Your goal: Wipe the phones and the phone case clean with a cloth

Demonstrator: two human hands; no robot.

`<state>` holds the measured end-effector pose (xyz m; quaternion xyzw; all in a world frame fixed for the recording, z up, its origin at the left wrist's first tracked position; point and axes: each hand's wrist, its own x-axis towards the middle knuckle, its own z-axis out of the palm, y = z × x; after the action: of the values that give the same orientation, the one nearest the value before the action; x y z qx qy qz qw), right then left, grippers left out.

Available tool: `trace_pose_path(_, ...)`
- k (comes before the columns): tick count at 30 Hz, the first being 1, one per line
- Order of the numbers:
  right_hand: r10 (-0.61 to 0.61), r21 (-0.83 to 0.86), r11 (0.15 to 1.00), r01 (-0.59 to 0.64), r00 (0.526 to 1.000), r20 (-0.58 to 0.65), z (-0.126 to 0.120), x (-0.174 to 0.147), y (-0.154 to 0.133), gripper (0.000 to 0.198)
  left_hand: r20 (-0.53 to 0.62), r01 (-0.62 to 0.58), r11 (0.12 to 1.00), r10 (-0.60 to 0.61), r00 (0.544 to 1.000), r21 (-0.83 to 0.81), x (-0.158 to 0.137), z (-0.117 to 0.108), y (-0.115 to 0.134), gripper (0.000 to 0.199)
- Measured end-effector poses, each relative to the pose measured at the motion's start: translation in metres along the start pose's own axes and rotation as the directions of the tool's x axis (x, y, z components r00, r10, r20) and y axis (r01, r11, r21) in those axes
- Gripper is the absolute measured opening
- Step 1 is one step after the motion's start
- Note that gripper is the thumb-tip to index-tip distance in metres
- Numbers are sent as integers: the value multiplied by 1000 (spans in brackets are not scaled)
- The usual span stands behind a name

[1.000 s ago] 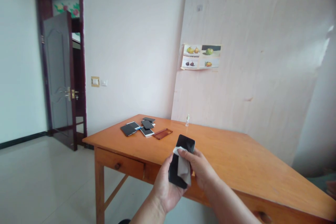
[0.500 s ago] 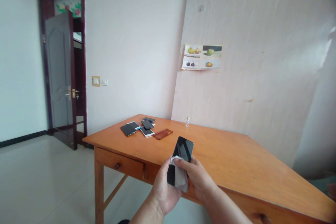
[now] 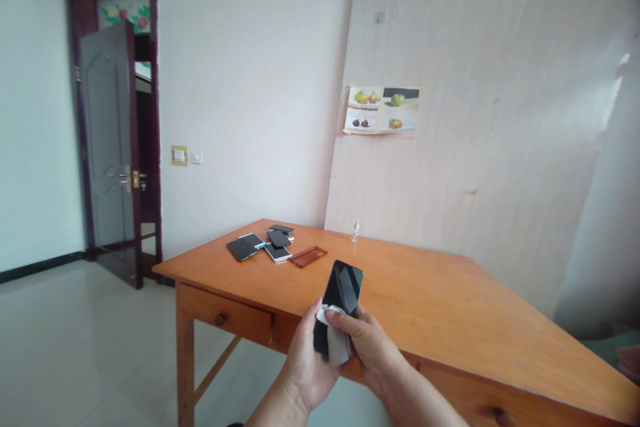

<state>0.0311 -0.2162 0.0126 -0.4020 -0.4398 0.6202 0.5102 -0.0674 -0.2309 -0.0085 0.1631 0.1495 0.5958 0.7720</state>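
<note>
left hand (image 3: 311,367): wrapped around black phone (image 3: 344,285) | right hand (image 3: 373,345): thumb pressing white cloth (image 3: 339,345) against lower screen | black phone: held up by near edge of counter (image 3: 430,300) | reddish case (image 3: 309,257), other phones (image 3: 243,249): lying farther back

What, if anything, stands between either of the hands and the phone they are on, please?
A white cloth lies between the thumb of the right hand and the lower part of the phone. Nothing visible stands between the left hand and the phone.

The light is soft (right edge blurred).
</note>
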Motion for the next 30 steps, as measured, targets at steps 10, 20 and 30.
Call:
trace_pose_path(10,-82,-45,996,77,989,-123,-12,22,-52,44,42,118,993,-118,992,-10,1,5,3,36)
trace_pose_path(20,-103,21,995,101,989,105,8,-8,11,53,54,77,997,-76,996,-25,6,13,16,59)
trace_pose_path(30,-116,-38,993,110,954,-278,-1,34,-59,72,75,99,995,-100,992,14,-1,4,1,38)
